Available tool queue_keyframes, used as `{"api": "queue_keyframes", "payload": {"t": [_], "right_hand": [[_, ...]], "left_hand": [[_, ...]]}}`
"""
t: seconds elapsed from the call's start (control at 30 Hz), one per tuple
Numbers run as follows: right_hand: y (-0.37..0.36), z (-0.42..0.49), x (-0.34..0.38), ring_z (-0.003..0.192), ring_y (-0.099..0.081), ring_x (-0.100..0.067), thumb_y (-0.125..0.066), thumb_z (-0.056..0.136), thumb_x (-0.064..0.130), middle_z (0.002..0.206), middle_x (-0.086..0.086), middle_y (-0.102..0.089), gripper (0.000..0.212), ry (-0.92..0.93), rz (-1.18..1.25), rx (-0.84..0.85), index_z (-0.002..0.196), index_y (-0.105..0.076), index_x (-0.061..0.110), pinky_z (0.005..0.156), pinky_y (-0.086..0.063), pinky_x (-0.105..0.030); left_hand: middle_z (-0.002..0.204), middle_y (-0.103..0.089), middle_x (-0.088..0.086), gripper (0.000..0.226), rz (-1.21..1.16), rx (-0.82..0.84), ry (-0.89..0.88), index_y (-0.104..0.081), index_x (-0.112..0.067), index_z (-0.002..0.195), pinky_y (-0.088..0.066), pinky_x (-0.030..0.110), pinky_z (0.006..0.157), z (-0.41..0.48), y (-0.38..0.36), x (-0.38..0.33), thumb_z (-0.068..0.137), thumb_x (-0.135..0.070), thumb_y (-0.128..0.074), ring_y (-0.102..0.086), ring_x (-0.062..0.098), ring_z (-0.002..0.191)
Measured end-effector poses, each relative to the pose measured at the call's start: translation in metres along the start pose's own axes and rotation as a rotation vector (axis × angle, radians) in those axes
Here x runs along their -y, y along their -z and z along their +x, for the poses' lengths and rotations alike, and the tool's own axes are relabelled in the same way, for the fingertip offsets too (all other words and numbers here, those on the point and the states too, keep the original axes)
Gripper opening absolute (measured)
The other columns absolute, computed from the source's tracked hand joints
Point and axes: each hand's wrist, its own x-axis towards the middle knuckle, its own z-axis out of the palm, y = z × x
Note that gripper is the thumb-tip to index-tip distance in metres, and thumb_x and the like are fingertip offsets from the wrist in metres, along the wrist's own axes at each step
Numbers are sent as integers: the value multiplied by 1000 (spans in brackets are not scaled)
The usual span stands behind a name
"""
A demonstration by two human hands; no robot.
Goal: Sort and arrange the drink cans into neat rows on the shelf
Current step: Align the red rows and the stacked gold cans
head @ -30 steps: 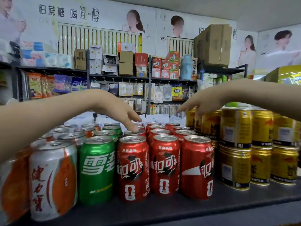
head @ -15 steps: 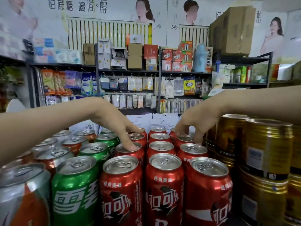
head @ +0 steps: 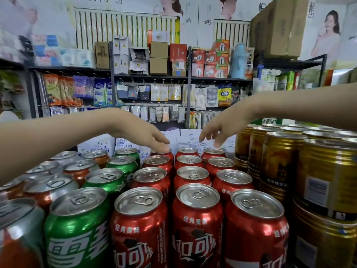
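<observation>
Three rows of red cola cans (head: 191,176) run from front to back in the middle of the shelf. Green cans (head: 105,180) form one row to their left, with silver-and-orange cans (head: 50,187) further left. Stacked gold cans (head: 280,161) stand on the right. My left hand (head: 146,135) reaches over the cans, fingertips touching the top of the rearmost red can (head: 164,154) in the left red row. My right hand (head: 220,128) hovers with loosely spread fingers just above the rearmost red can (head: 213,152) in the right red row, holding nothing.
White "PURE COTTON" packs (head: 108,145) lie behind the cans. A dark rack (head: 188,78) across the aisle holds boxes, hanging packets and a blue flask (head: 236,60). Large cardboard boxes (head: 278,26) sit high on the right.
Both hands have moved further back along the red rows, from the middle cans to the rearmost ones. The view has come closer to the cans and looks down on them more steeply.
</observation>
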Motion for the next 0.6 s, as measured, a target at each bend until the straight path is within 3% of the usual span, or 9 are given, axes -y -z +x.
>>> {"api": "queue_keyframes", "payload": {"t": [0.07, 0.2, 0.27, 0.33, 0.37, 0.5, 0.6], "right_hand": [[-3, 12, 0, 129, -44, -22, -53, 96, 30, 146, -2, -41, 58, -49, -70, 29, 148, -28, 23, 104, -39, -34], [-12, 34, 2, 119, -51, -19, -59, 93, 28, 146, -5, -42, 66, -48, -50, 94, 149, -26, 16, 102, -44, -36], [-15, 38, 4, 108, -56, -16, -61, 92, 22, 142, -7, -47, 63, -52, -31, 95, 146, -32, 12, 95, -49, -33], [-18, 43, 3, 113, -56, -22, -63, 90, 20, 135, -9, -53, 56, -44, -58, 65, 141, -42, 8, 98, -48, -39], [-18, 45, 2, 114, -57, -25, -64, 89, 22, 130, -10, -57, 52, -27, -79, 48, 136, -48, 6, 99, -48, -41], [-17, 40, 1, 106, -62, -22, -68, 86, 22, 121, -7, -64, 45, 41, -67, 15, 126, -58, 6, 95, -50, -41], [-15, 35, 6, 104, -63, -19, -68, 86, 22, 119, -5, -65, 42, 62, -57, 22, 125, -59, 8, 95, -50, -40]], "left_hand": [[154, -28, -6, 55, 119, -117, 32, -23, -27, 149, -20, 33, 112, 14, -2, 4, 99, -43, -39, -27, 15, 140], [150, -36, -4, 50, 123, -144, 26, -33, -20, 147, -29, 35, 112, 33, -2, 8, 100, -36, -41, -36, 18, 135], [132, -51, -1, 44, 96, -140, 4, -47, -16, 139, -38, 34, 104, 41, -4, 10, 99, -36, -44, -49, 17, 117], [108, -53, 1, 37, 87, -153, -19, -60, -10, 121, -40, 31, 91, 46, -6, 12, 98, -35, -46, -46, 17, 97], [107, -54, 1, 33, 75, -156, -25, -62, -12, 116, -41, 30, 90, 45, -6, 12, 97, -36, -48, -47, 18, 97], [129, -57, -3, 42, 60, -168, -9, -57, -17, 131, -43, 30, 101, 38, -8, 7, 94, -38, -53, -53, 16, 116], [113, -64, -1, 40, 70, -190, -12, -60, -16, 127, -48, 26, 88, 38, -8, 6, 93, -37, -56, -61, 12, 100]]}}
